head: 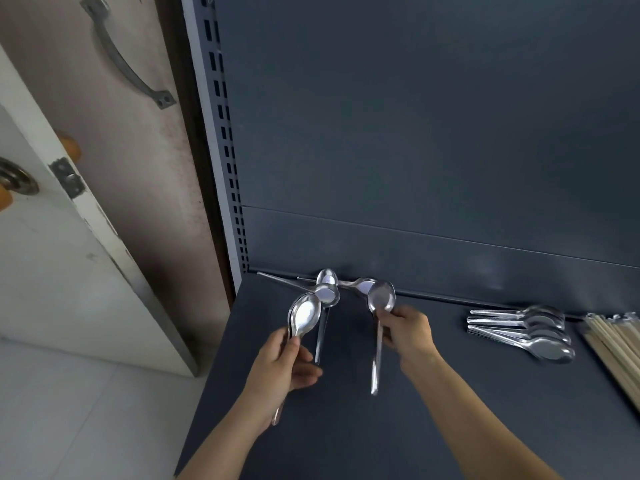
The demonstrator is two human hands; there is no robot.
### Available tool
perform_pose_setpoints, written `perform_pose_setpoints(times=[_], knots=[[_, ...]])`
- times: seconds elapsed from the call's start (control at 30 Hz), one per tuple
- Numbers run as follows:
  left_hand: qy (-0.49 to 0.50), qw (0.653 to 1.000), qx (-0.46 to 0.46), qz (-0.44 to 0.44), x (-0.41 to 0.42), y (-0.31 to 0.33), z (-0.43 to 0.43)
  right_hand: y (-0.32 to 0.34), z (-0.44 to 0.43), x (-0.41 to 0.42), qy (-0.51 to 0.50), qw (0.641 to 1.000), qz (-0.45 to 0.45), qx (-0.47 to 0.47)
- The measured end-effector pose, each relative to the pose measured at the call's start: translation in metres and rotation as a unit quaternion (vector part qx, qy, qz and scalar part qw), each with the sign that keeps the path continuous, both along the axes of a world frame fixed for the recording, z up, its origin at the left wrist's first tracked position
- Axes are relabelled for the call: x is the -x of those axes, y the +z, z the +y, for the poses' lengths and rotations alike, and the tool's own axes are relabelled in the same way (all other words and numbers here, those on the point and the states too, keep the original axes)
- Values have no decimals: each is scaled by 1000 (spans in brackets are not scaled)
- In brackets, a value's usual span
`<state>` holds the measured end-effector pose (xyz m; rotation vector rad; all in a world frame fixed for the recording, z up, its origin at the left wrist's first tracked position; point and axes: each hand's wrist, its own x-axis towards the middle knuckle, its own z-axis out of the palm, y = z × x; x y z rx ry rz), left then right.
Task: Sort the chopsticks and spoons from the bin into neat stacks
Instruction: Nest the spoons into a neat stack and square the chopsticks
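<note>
Left hand (284, 362) grips nested spoons (304, 315), right hand (408, 332) pinches one spoon (380, 306). Loose spoons (327, 289) at shelf (433, 427) back; spoon stack (526, 329), chopsticks (613, 344) right.

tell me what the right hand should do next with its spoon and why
Probably slide the single spoon in the right hand onto the nested spoons that the left hand grips. Both sets have bowls up and handles toward the person, so they already line up. More loose spoons lie at the back of the shelf, waiting to be gathered.
</note>
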<state>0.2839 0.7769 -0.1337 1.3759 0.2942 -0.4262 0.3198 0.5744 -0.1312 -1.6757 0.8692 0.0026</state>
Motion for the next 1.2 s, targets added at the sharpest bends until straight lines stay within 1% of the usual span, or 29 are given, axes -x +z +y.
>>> perform_pose_setpoints(times=[0.1,0.17,0.2,0.27,0.33,0.4,0.5,0.57,0.63,0.73,0.97,1.2], knots=[[4,999,51,12,3,1,-13,16,26,16,37,993,-51,-99],[-4,998,60,10,5,2,-20,22,46,25,66,990,-63,-111],[-11,998,59,5,7,4,-22,21,53,29,77,991,-67,-91],[-22,998,51,-6,10,6,-23,18,63,34,105,992,-68,-5],[-26,999,36,-9,14,8,-22,17,71,39,133,986,-69,71],[-31,999,3,-18,16,8,-19,17,77,42,174,975,-67,125],[-29,996,-73,-50,16,3,-11,20,83,41,231,958,-67,157],[-17,996,-71,-55,13,2,-3,23,80,34,237,953,-91,165],[-2,997,-64,-51,10,2,8,27,74,20,213,955,-112,174],[20,998,-52,-35,8,-1,22,29,65,-6,198,958,-82,192],[54,998,-30,-27,11,-5,44,6,57,-55,217,954,56,199],[62,996,-39,-42,11,-2,55,3,58,-63,234,947,75,209]])
